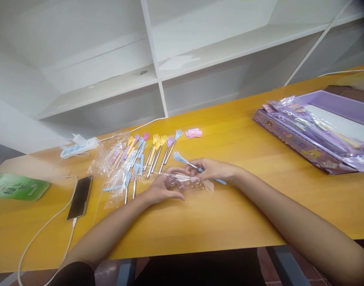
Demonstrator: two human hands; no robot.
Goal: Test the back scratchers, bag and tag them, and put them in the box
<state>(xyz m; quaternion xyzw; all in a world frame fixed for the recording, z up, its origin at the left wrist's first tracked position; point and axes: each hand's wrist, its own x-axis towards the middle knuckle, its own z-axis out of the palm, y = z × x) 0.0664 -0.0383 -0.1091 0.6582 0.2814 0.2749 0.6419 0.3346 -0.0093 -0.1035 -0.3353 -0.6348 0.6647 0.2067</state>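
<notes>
My right hand (210, 170) is closed round a blue back scratcher (181, 158), its claw end pointing up and left and its blue handle showing below the palm. A clear plastic bag (184, 178) stretches between my two hands. My left hand (166, 188) is beside the bag with its thumb and fingers apart; some fingers lie behind the plastic. To the left are several yellow, purple, pink and blue back scratchers (158, 149), some lying on clear bags (110, 153). Small pink cards (194, 133) lie behind my hands.
On the wooden table (229, 222), a purple box (303, 143) with packaged items stands at right. At left are a phone (80, 198) on a white cable, a green package (21, 186) and a power strip (79, 147). White shelving (244, 43) rises behind.
</notes>
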